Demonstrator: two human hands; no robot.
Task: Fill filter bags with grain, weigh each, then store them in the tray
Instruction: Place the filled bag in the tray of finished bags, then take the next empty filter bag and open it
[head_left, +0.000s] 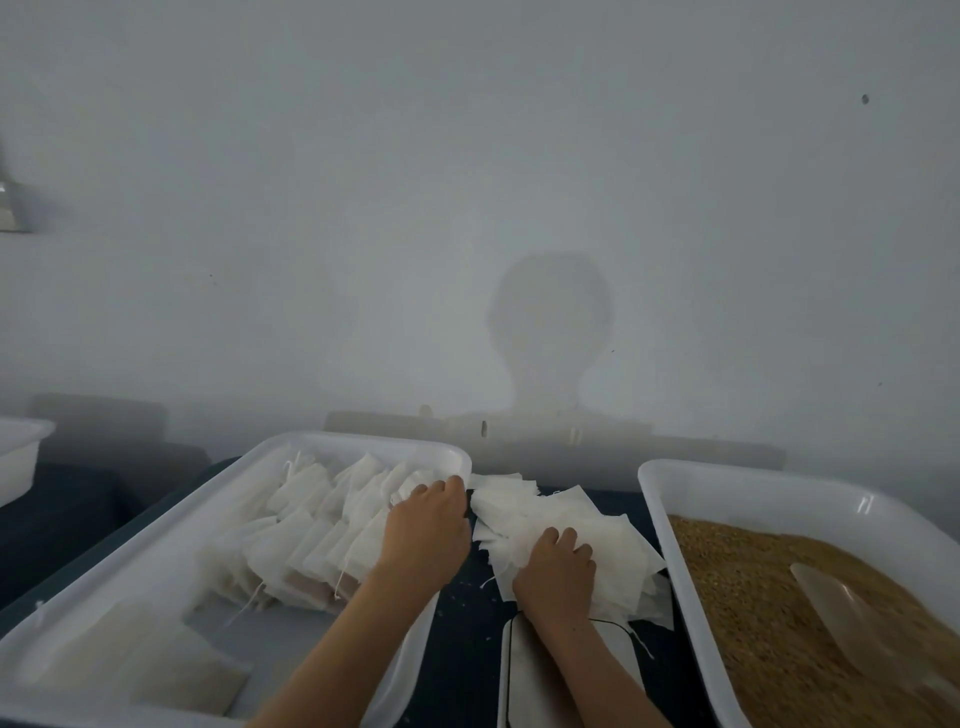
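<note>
Filter bags (566, 525) | loose pile, lower centre; right hand (558, 569) fingers curled onto it; left hand (428, 525) fingers together at tray (156, 530) rim | risk: thin sheets cling; several lift together

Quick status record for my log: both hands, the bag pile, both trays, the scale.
left hand: rests at the left tray's right rim, grip unclear
right hand: fingers curled on empty filter bags
left tray: holds rows of filled bags
grain tray: grain with a scoop lying in it
scale: under the right forearm, nothing on it
</note>
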